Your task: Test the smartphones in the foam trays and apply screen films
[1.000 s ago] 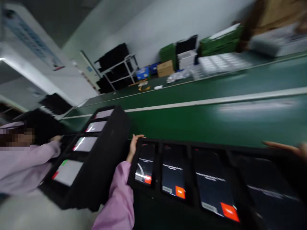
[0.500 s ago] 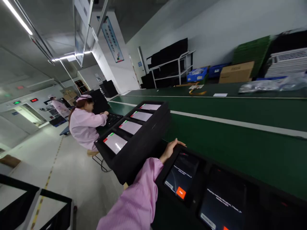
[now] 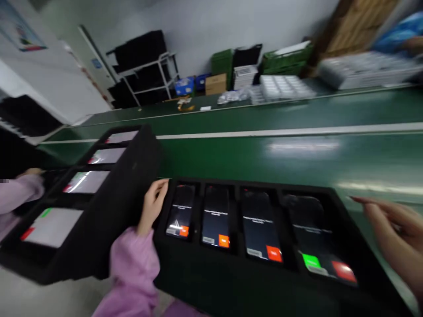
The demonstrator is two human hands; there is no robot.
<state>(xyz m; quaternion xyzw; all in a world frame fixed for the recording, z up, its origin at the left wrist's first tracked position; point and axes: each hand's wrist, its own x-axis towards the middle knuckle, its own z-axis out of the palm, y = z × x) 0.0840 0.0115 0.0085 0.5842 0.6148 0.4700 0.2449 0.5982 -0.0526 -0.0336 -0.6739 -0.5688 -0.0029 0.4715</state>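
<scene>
Left hand (image 3: 153, 204) at corner of black tray (image 3: 235, 220), grip unclear; right hand (image 3: 395, 233) beside it, fingers loosely parted

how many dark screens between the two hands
4, in a row, left to right: first screen beside the left hand, second screen, third screen, fourth screen nearest the right hand. Any beneath would be hidden.

The near tray (image 3: 236, 215) is coloured black. Its dark screens (image 3: 214, 215) are lettered in white; the three leftmost are marked with orange-red squares (image 3: 224, 241), the rightmost with green and red blocks (image 3: 311, 261). Pale screens (image 3: 54, 226), marked red and green, are framed by another black case (image 3: 128, 189). The green worktop (image 3: 211, 156) is crossed by a white stripe (image 3: 297, 131); the left sleeve (image 3: 135, 259) is tinted lilac-pink.
</scene>
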